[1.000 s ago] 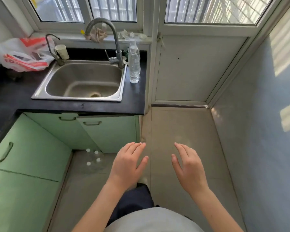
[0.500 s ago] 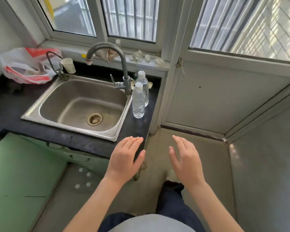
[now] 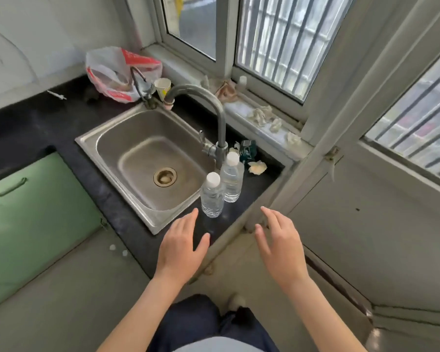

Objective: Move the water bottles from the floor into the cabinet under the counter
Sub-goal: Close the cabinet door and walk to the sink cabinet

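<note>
I note left hand (image 3: pixel 181 247) and right hand (image 3: pixel 280 247) hovering empty at lower centre, fingers straight and loosely spread — poised to grab, I judge — while the water bottles (image 3: pixel 112 247) on the floor barely peek out left of centre, beside the green cabinet door (image 3: pixel 36 212).

A dark speckled surface (image 3: pixel 36 128) is fitted along a white wall (image 3: pixel 36 34). A stainless-steel sink (image 3: pixel 137 148) with a grey gooseneck faucet (image 3: pixel 221 118) is set into it. Green cabinet doors (image 3: pixel 36 219) are mounted below the surface. Barred windows (image 3: pixel 285 41) in white frames are located above a pale sill (image 3: pixel 264 123), and daylight is admitted through them. A white door (image 3: pixel 366 224) with a glazed upper panel is positioned to the right. The floor (image 3: pixel 61 288) is finished in beige tile.
</note>
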### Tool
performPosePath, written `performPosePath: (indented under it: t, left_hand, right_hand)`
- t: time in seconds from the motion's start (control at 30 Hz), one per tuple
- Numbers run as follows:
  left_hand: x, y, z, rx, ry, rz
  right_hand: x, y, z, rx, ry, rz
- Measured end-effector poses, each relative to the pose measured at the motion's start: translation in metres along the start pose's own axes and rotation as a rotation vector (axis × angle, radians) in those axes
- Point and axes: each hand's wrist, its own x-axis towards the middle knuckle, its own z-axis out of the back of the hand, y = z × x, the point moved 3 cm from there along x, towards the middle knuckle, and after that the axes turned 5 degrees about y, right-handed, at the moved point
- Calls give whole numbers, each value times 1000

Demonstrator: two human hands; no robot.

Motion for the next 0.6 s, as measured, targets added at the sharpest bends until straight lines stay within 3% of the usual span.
performPosePath:
  t: [0.13,0.3,0.47,0.6]
  left_hand:
    - [24,-1,-11,-58,-5,162]
    - [55,10,-39,-195,45,294]
    - [88,17,-58,-275,60,343]
    - [101,16,-60,-369,25,366]
  right_hand:
    - [40,-7,-12,86,47,84]
    - [86,-21,-33,151,174,38]
    - [130,-34,-57,319,316,-71]
    - [160,-39,-75,404,420,-54]
